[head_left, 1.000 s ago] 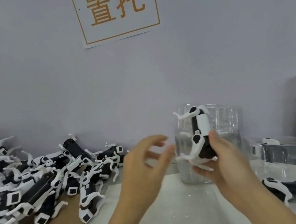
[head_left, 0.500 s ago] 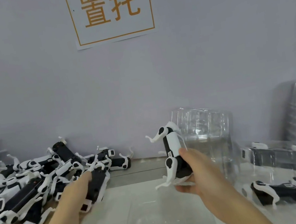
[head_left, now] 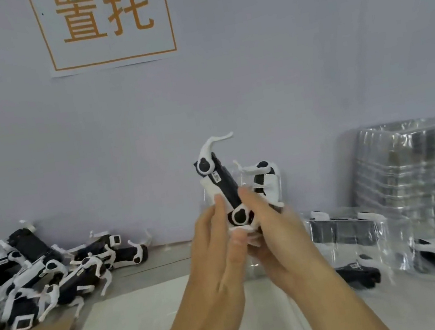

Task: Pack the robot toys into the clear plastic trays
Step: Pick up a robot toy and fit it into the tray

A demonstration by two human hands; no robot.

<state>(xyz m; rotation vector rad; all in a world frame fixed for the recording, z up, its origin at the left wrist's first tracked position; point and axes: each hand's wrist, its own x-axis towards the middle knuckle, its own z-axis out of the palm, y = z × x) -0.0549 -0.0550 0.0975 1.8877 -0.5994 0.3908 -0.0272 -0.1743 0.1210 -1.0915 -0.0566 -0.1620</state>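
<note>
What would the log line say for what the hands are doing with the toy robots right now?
left hand: holds robot toy upright | right hand: holds second robot toy against clear tray | loose toys: piled left | stage: packing

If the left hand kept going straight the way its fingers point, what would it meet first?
The left hand points up and away, and its fingertips already touch the raised robot toy. Behind that is probably the wall, though depth is unclear.

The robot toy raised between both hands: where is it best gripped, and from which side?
Grip the robot toy across its flat black-and-white body, coming from below as the left hand and right hand do. Its thin curved legs stick out at both ends and make poor holds.
</note>
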